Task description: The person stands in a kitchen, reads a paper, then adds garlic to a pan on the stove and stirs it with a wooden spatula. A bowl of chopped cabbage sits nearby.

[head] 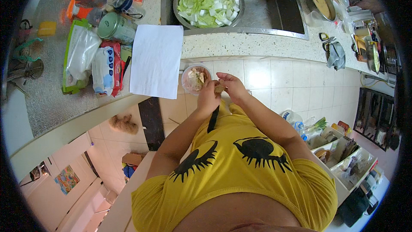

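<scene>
Over the floor in front of my body, both hands meet around a small brown lump (220, 88), perhaps a piece of ginger. My left hand (207, 100) grips it from the left. My right hand (236, 89) pinches it from the other side, index finger stretched out. Fingers cover much of the lump. A black strip (213, 120) runs down from below my left hand across the yellow clothing; what it is cannot be made out. Just beyond my left hand stands a round lined bin (195, 91) holding pale food scraps.
A metal bowl of cut cabbage (209, 4) sits in the sink (257, 9). White paper (156, 61) overhangs the counter edge, beside wipes (103, 71), a green-lidded jar (116, 27) and bottles. A pan (322, 4) stands far right. Storage bins (346, 161) are at the right.
</scene>
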The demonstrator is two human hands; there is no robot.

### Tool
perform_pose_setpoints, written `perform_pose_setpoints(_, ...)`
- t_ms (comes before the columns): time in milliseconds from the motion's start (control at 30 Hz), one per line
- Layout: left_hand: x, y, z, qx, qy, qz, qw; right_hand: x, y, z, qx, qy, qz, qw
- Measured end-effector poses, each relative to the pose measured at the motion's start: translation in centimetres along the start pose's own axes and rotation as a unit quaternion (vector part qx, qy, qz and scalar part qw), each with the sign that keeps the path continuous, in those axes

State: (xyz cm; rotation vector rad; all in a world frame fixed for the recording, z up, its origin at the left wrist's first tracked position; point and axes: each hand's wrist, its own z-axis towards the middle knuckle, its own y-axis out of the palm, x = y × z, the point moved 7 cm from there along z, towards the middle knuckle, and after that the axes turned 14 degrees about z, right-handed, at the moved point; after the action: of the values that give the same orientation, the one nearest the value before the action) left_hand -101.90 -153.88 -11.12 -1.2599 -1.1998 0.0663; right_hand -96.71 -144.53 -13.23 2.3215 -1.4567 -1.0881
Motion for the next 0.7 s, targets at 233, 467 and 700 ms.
perform_pose_setpoints(233, -0.4, -1.6, -0.9, 0.094, 0.031, -0.028, 0.995, -0.5, 0.1, -2.1, 0.025, 0.051, 0.114, 0.992)
perform_pose_setpoints(467, 1.2, -1.4, -0.8, 0.071, 0.096, -0.002, 0.993, -0.8, 4.6, -2.8, -0.133, 0.134, 0.051, 0.981)
perform_pose_setpoints(700, -6.2, 1.7, 0.9, -0.01, 0.011, 0.064, 0.998, 1.3, 6.7, -3.9, -0.188, 0.077, -0.049, 0.978)
